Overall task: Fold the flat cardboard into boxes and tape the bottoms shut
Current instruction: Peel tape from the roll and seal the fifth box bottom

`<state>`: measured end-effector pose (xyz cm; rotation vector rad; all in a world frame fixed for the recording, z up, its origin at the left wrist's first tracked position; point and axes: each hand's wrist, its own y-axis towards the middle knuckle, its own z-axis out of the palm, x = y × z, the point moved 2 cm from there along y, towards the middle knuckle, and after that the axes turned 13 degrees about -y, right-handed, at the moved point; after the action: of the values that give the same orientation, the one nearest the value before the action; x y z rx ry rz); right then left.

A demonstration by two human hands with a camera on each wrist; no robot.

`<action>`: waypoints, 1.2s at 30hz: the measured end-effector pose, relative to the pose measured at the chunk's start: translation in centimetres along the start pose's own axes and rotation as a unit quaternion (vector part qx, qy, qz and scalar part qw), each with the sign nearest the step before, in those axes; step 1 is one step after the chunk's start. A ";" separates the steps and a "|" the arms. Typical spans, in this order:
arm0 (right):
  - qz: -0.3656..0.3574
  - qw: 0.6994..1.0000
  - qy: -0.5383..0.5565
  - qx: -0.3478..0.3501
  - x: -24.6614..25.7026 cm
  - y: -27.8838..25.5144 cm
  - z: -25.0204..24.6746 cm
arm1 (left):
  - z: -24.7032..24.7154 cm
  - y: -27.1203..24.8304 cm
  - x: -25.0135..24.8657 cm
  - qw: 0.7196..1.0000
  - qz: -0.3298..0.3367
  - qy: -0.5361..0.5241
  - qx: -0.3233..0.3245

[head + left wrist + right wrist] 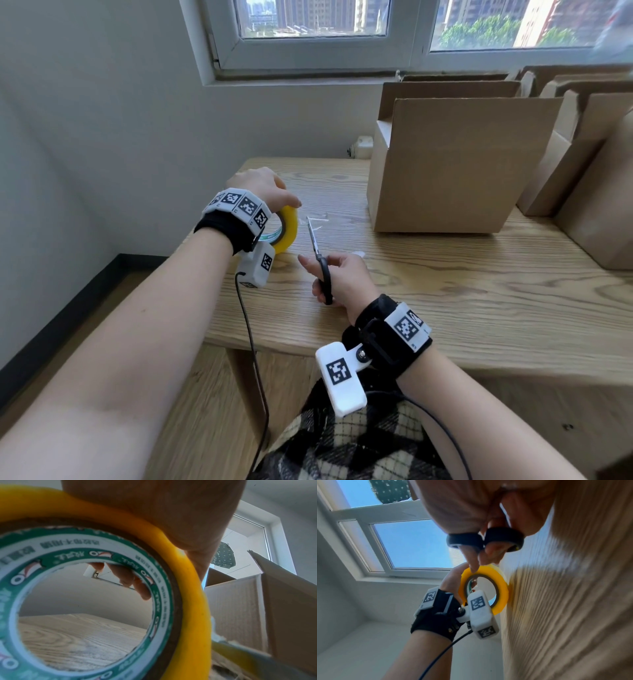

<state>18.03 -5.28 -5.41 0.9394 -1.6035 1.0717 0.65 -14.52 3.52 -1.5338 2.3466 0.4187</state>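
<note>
A yellow tape roll [289, 229] stands on edge at the left end of the wooden table [445, 294]. My left hand [260, 190] grips the roll from above, thumb on its right rim; the roll [188, 601] fills the left wrist view with my fingers [123, 577] showing through its core. My right hand [337, 277] holds black-handled scissors [317, 250], blades together and pointing away toward a clear tape strip [318, 219] on the table. The scissor handles [484, 539] ring my fingers in the right wrist view. A folded cardboard box [445, 171] stands upright just beyond.
More cardboard boxes [589, 164] stand along the right and back of the table under the window [342, 34]. A grey wall is on the left. Cables hang from both wrist cameras past the table's front edge [376, 356].
</note>
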 end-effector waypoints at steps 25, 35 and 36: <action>-0.011 0.998 0.042 0.042 1.0 -2.0 -5.0 | 2.2 -1.4 -2.7 0.986 0.105 0.112 -0.069; -0.023 0.996 0.046 0.074 0.4 -2.7 -4.9 | 3.9 -1.8 -2.1 0.996 0.065 0.042 0.037; -0.023 0.995 0.053 0.084 0.5 -2.8 -4.9 | 3.8 -1.9 -2.2 0.996 0.057 -0.004 0.062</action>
<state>21.94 -1.61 -3.58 1.0082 -1.4148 1.2181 3.58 -11.88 0.78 -1.3451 2.4119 0.2974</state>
